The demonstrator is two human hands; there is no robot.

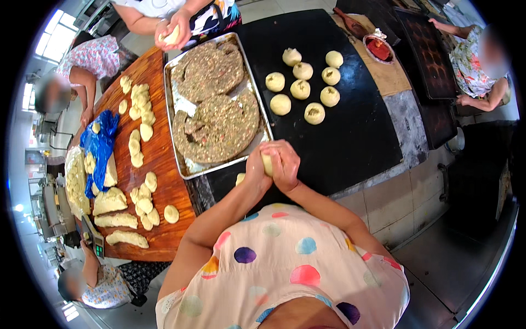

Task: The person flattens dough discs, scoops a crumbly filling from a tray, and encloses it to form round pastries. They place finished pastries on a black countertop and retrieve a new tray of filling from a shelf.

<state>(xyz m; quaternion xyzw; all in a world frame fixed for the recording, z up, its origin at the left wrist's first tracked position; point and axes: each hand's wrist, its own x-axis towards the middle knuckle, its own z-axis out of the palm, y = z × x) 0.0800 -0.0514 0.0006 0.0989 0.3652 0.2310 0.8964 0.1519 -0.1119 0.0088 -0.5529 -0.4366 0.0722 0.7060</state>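
Note:
A pale dough ball [267, 163] is cupped between my two hands, just off the tray's near right corner. My left hand [256, 169] wraps it from the left, and my right hand [285, 166] closes over it from the right with bent fingers. Much of the ball is hidden by my fingers. Beside my hands lies a metal tray [186, 172] with two big mounds of speckled brown filling [219, 137]. Several round filled dough balls [300, 89] sit on the black table surface [350, 142] beyond. Part of another dough piece [240, 178] shows by my left wrist.
Flattened dough pieces [143, 204] and dough strips [127, 239] lie on the wooden table [170, 241] at left, near a blue plastic bag [98, 142] and a scale [97, 241]. Across the tray, a co-worker's hands [174, 30] hold dough. At right, another person grips a dark molded pan [427, 55].

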